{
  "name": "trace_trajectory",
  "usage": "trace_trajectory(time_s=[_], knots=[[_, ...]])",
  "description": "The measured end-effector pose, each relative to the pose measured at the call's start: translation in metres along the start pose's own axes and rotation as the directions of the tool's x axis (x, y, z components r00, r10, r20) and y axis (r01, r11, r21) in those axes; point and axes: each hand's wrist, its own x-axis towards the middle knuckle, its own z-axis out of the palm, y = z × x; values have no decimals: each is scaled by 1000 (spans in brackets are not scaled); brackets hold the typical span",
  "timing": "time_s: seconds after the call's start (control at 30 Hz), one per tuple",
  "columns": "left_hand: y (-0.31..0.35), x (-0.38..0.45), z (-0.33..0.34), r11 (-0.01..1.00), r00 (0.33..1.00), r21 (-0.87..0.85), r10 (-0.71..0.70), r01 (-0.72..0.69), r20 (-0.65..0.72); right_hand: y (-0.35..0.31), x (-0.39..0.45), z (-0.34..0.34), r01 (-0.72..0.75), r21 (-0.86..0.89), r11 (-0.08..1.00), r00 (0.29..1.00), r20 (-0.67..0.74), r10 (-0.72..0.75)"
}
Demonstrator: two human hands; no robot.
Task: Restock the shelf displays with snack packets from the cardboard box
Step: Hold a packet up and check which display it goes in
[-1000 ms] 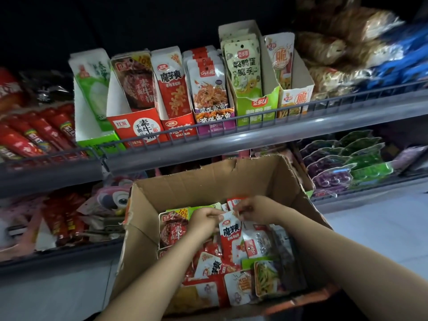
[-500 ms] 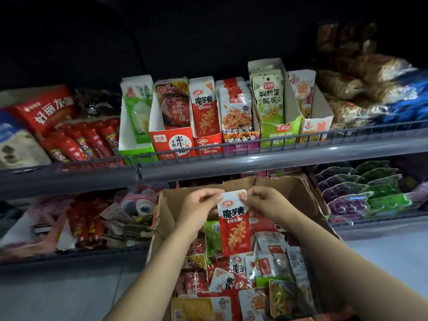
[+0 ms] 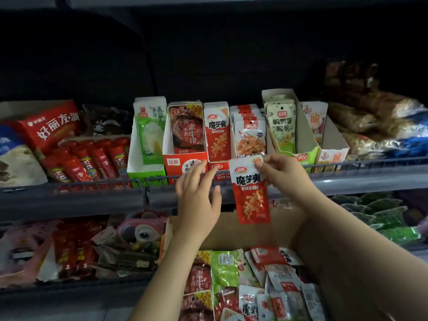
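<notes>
In the head view we see the right hand (image 3: 281,172) pinching a red snack packet (image 3: 251,191) by its top right corner, thumb and fingers (image 3: 260,163) closed on the white upper edge. The packet hangs upright, long axis vertical, printed face toward us, white top up and red bottom down. It is in front of the wire rail of the upper shelf (image 3: 347,181), just below the red display box (image 3: 218,166) that holds the same kind of packet. The left hand (image 3: 196,193) is beside it, fingers spread and relaxed, holding nothing, with the fingertips reaching to the rail near that box.

Half a second ago both hands held this packet low, over the cardboard box (image 3: 254,228); now it is raised to the rail, and the left hand has let go of it.

Around we see a green display box (image 3: 146,170) at the left, a dark-red meat-snack box (image 3: 185,163), silver packets (image 3: 250,137) and a light green box (image 3: 301,156) at the right. The wire rail stands between the packet and its box. Loose packets (image 3: 254,286) lie in the cardboard box below.
</notes>
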Motion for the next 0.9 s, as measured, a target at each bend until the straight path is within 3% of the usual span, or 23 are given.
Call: trace_trajectory(time_s=[0.33,0.6,0.9], knots=[[-18,10,8,970,960,243,-77,9,271,-58,74,11,149,-20,989,966,-211,-150],[-18,11,13,979,977,205,-50,6,207,-89,112,24,236,-20,972,914,-335,-229],[-24,9,19,964,993,264,-7,-25,119,-65,140,49,77,-294,953,971,-195,-138]])
